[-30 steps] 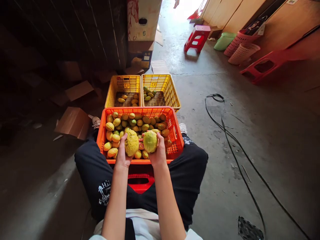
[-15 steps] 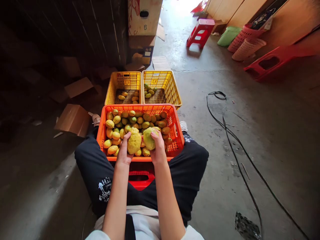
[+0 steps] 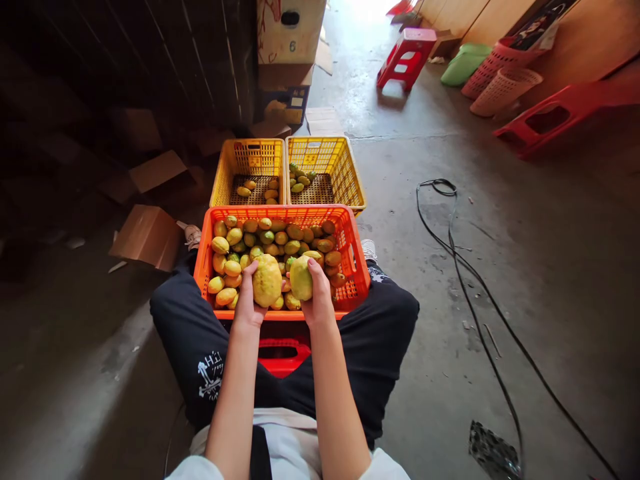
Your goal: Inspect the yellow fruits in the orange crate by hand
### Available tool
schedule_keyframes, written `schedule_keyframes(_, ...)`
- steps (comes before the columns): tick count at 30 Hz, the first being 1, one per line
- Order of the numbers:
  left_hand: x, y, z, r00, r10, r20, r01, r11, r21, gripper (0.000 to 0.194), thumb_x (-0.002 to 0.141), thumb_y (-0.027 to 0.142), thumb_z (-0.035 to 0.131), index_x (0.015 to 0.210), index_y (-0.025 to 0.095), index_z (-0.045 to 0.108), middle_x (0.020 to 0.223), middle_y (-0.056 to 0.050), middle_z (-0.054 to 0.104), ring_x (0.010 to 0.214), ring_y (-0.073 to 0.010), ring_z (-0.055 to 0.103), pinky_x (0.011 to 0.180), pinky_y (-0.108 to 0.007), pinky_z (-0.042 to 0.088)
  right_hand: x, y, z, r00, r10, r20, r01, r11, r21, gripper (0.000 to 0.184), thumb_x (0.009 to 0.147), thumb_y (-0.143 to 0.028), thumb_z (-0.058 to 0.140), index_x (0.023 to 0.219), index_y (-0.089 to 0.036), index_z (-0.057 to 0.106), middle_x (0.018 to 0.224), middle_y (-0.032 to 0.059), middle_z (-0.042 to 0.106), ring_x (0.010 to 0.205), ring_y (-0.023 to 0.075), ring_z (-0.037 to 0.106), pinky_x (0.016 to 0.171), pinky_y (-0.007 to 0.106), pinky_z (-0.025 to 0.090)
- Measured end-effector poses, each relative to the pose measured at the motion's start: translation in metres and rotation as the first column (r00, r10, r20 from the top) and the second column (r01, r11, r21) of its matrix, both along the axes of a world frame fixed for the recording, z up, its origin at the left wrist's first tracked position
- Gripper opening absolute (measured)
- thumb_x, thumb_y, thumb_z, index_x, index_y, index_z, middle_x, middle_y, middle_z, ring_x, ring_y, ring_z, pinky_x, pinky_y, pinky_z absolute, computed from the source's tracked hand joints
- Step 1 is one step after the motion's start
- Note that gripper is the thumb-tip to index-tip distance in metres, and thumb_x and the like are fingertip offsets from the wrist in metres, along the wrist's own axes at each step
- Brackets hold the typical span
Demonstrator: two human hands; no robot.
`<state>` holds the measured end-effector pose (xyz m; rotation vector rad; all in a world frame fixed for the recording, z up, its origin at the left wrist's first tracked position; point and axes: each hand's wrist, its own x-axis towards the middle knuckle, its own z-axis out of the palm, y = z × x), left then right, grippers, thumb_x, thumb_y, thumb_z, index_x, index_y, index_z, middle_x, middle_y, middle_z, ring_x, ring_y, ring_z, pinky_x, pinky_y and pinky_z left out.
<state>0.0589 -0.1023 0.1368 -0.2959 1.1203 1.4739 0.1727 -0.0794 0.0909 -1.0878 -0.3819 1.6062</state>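
One yellow fruit (image 3: 267, 281) is pinched in the grip of your left hand (image 3: 249, 298), one greener fruit (image 3: 301, 279) in that of your right hand (image 3: 319, 297). You hold both apart above the orange crate (image 3: 286, 315), presumably to view each skin. The carton (image 3: 274, 45) reads "6"; lettering on your trousers (image 3: 187, 333) is only partly legible.

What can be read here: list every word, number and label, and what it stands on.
"6" on the cream carton.
"H", apparently, in the left-leg print of the black trousers; its remaining letters are unreadable.
Too small to read: the white label on the blue carton.
Too blurred to read: the emblems inside the yellow crates.
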Motion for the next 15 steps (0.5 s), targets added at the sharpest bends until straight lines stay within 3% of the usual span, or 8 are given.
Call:
schedule_keyframes(6,-0.001,0.003,-0.005,0.998,0.058,-0.035,-0.061,0.996,-0.07,0.016,0.089,0.036,0.076,0.095,0.022,0.071,0.089,-0.004,0.081,0.11,-0.0295,0.083,0.089,-0.034,0.069,-0.004,-0.002,0.006,0.999,-0.033,0.004,0.033,0.999,-0.018,0.066,0.055,-0.06,0.105,0.1,-0.024,0.072,0.085,-0.0042,0.075,0.072,0.0141,0.071,0.066,0.025,0.06)
schedule_keyframes(9,0.001,0.004,-0.01,0.998,0.061,-0.031,-0.062,0.996,-0.057,0.016,0.096,0.036,0.069,0.097,0.02,0.073,0.093,-0.007,0.083,0.112,-0.0284,0.083,0.093,-0.033,0.068,-0.007,-0.003,0.007,0.999,-0.049,0.017,0.049,0.998,-0.029,0.069,0.053,-0.056,0.107,0.102,-0.026,0.071,0.087,-0.004,0.077,0.073,0.0144,0.072,0.066,0.025,0.06)
schedule_keyframes(15,0.004,0.006,-0.01,0.999,0.046,-0.014,-0.047,0.997,-0.066,0.023,0.1,0.039,0.067,0.107,0.018,0.075,0.107,-0.011,0.086,0.114,-0.0295,0.083,0.097,-0.036,0.068,-0.004,-0.001,-0.004,0.999,-0.019,-0.036,0.019,1.0,-0.012,0.052,0.068,-0.058,0.098,0.097,-0.025,0.07,0.081,-0.0023,0.076,0.07,0.0168,0.074,0.062,0.026,0.061)
